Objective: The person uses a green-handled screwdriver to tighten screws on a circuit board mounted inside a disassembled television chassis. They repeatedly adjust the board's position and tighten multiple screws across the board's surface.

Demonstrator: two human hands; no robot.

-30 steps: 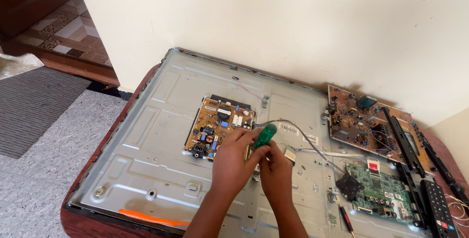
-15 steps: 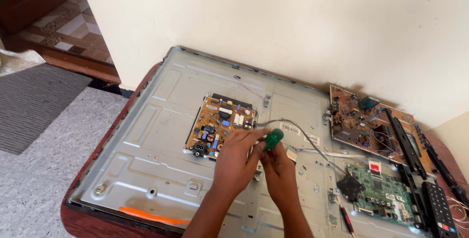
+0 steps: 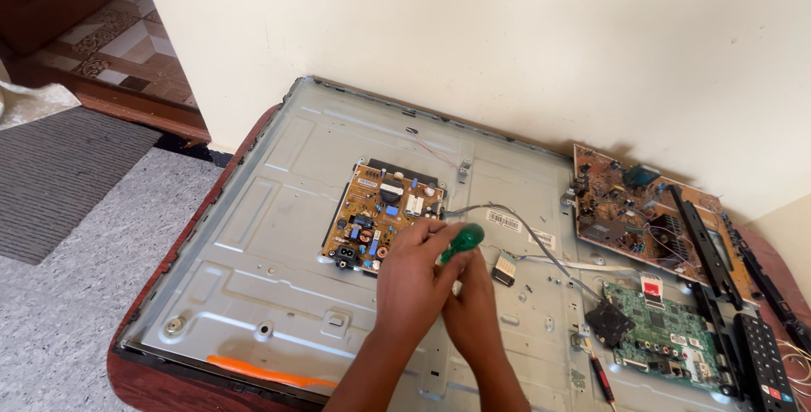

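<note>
Near the middle of the metal back panel (image 3: 253,234), in the head view, I see both hands together: my left hand (image 3: 414,272) and right hand (image 3: 469,311) are clamped on the green-handled screwdriver (image 3: 462,241), which has shifted slightly right of where it was a second ago, beside the yellow circuit board (image 3: 380,213). Panel lies on a red-brown table (image 3: 135,374) against a cream wall (image 3: 507,40); grey carpet (image 3: 59,294) lies left.

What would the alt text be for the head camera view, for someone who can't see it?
Two hands, the left hand and right hand, grip a green-handled screwdriver beside a yellow circuit board on a metal television back panel. A green circuit board and brown circuit board lie right.
</note>
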